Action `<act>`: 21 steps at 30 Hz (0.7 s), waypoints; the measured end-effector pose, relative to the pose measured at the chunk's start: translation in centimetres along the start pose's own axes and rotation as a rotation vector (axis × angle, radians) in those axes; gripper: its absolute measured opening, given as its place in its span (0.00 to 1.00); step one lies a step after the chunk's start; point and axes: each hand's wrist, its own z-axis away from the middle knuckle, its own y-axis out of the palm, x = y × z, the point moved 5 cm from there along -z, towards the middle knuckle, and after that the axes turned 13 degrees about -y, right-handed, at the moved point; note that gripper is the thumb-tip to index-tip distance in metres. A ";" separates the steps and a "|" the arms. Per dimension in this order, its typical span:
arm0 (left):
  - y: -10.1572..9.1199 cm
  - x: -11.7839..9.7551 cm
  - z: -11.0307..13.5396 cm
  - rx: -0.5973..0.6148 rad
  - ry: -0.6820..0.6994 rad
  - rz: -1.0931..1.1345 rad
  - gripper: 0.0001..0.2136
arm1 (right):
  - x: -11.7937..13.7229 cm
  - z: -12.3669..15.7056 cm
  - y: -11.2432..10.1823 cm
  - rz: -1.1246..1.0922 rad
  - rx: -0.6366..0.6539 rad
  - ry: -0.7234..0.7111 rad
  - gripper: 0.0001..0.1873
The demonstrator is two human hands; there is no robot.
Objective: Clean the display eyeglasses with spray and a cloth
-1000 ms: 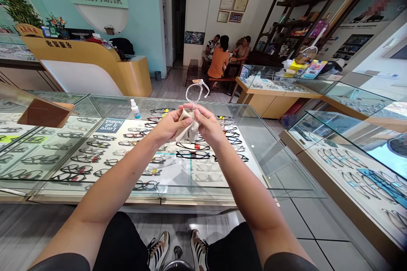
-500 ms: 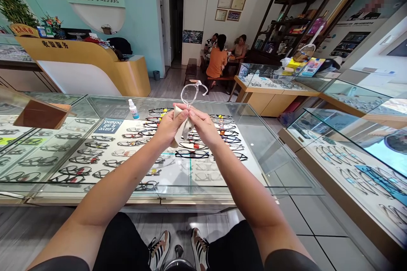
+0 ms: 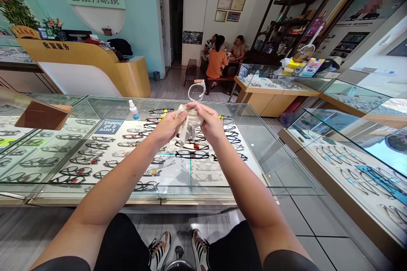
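Above the glass counter, both my hands are together around a pair of clear-framed eyeglasses (image 3: 196, 92). One lens rim stands up past my fingers, while the other is hidden by cloth and fingers. My left hand (image 3: 171, 125) pinches a pale beige cleaning cloth (image 3: 187, 125), which is bunched against the glasses and hangs down in folds. My right hand (image 3: 210, 122) grips the eyeglasses near their middle, its fingers closed beside the cloth. A small white and blue spray bottle (image 3: 134, 110) stands upright on the glass, left of my hands.
Under the glass of the display counter (image 3: 178, 194) lie rows of eyeglasses (image 3: 192, 154). A brown wooden object (image 3: 43, 113) is at the left. More glass showcases (image 3: 343, 152) line the right side. Several people (image 3: 217, 61) sit at a table far back, beyond a reception desk (image 3: 133, 74).
The eyeglasses have shifted slightly right and turned, with less of them showing above my fingers. My hands have moved a little apart, and the cloth is spread wider between them.
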 end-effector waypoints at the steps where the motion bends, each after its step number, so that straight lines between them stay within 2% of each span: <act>1: 0.0 0.0 0.0 0.007 -0.006 0.007 0.29 | 0.1 0.0 -0.1 -0.013 -0.009 0.005 0.21; 6: -0.9 0.2 -0.1 -0.052 -0.029 0.047 0.20 | 0.4 -0.1 -0.3 -0.037 -0.016 0.018 0.21; 14: -1.5 0.7 -0.4 -0.005 -0.020 0.023 0.25 | 0.4 -0.4 -0.5 -0.090 -0.019 0.018 0.22; 21: -1.1 0.4 -0.5 0.048 -0.031 0.074 0.20 | 0.1 -0.3 -0.7 -0.080 0.016 0.031 0.24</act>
